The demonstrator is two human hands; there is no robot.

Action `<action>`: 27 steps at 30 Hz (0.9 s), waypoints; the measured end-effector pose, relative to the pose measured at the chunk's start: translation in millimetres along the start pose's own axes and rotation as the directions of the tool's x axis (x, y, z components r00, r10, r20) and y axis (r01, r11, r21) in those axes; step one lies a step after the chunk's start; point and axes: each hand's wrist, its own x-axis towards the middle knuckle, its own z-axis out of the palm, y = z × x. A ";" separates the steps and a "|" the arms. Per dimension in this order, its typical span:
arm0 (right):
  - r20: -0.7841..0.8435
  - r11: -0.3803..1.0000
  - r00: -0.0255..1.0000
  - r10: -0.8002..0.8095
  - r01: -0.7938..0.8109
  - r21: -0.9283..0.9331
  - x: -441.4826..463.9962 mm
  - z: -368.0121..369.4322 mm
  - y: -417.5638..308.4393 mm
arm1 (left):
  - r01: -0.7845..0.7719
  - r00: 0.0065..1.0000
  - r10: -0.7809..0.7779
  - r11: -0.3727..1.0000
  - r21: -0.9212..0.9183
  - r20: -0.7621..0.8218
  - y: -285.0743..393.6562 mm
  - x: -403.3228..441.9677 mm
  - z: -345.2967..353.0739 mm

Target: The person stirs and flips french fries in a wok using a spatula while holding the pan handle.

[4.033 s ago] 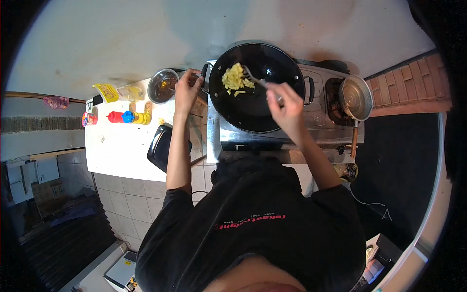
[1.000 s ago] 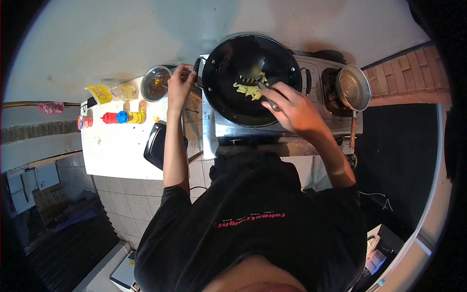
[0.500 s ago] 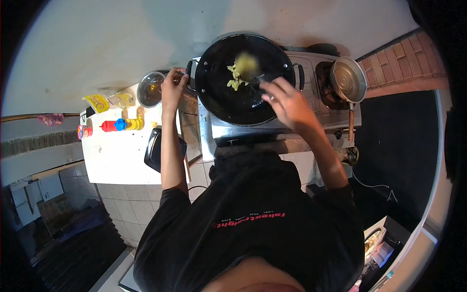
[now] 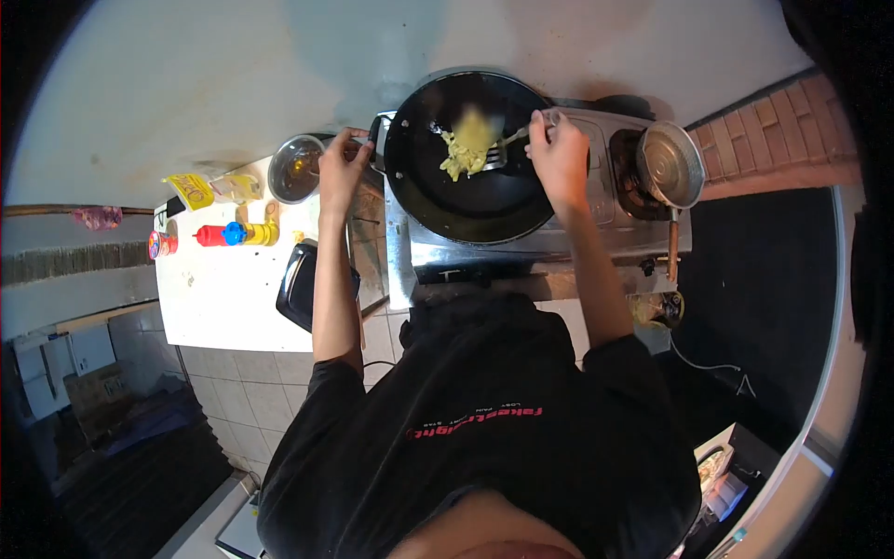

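Observation:
A wide black wok (image 4: 475, 210) sits on the stove, with pale yellow scrambled egg (image 4: 459, 163) in a small heap left of its middle. My left hand (image 4: 345, 172) is closed around the wok's left handle (image 4: 375, 140). Over the wok's right side, my right hand (image 4: 561, 154) is closed on the handle of a metal fork (image 4: 496, 158). The fork's slotted end touches the right edge of the egg. Part of the egg's upper side is blurred.
To the right, a small saucepan (image 4: 669, 163) stands on the other burner of the stove (image 4: 596, 247). On the white table (image 4: 233, 307) at left are a metal bowl (image 4: 296, 170), a red bottle (image 4: 210, 235), a yellow bottle (image 4: 256, 233) and a black container (image 4: 296, 289).
My right hand has moved up and to the right, and the fork's end now shows clearly by the egg. The egg lies more gathered. My left hand stays at the handle.

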 end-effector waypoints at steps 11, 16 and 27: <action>-0.068 0.929 0.988 -0.137 0.152 0.338 -47.2 6.6 -20.6 | -0.042 0.999 0.042 0.999 -0.011 -0.021 -3.0 -1.9 1.0; 0.108 0.849 0.843 -0.527 0.516 0.114 -78.2 -11.1 -48.6 | -0.061 0.997 0.060 0.998 -0.024 -0.043 -0.9 -2.4 0.2; 0.351 0.682 0.611 -0.709 0.721 0.124 -101.3 -63.3 -46.0 | -0.043 0.999 0.042 0.999 -0.033 -0.034 1.4 -7.1 -0.9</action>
